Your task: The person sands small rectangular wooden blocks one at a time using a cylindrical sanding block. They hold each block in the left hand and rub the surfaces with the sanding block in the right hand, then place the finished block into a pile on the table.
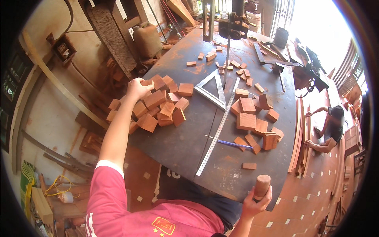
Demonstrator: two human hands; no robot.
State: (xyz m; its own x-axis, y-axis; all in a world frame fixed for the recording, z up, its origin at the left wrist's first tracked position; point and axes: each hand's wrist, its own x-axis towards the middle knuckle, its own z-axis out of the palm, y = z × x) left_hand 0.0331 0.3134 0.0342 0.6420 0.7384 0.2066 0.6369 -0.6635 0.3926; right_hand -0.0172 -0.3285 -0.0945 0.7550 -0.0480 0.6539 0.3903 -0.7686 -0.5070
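Observation:
My left hand (137,89) reaches to the far left edge of the dark metal saw table (166,142), its fingers closed on a reddish wooden block (149,84). It is at the back of a heap of similar wooden blocks (154,99). Near the table's front right corner, my right hand (256,204) grips an upright wooden cylinder (262,185) with a rounded top. A second group of wooden blocks (246,121) lies on the right half. Between the two groups are a metal set square (213,90), a steel ruler (219,130) and a blue pen (235,144).
A thin saw blade (227,59) runs down to the table from its guide (233,29). Small wood offcuts (211,55) and a metal square (260,55) lie farther back. On the right, another person (333,126) handles long wooden strips (300,138) on the tiled floor.

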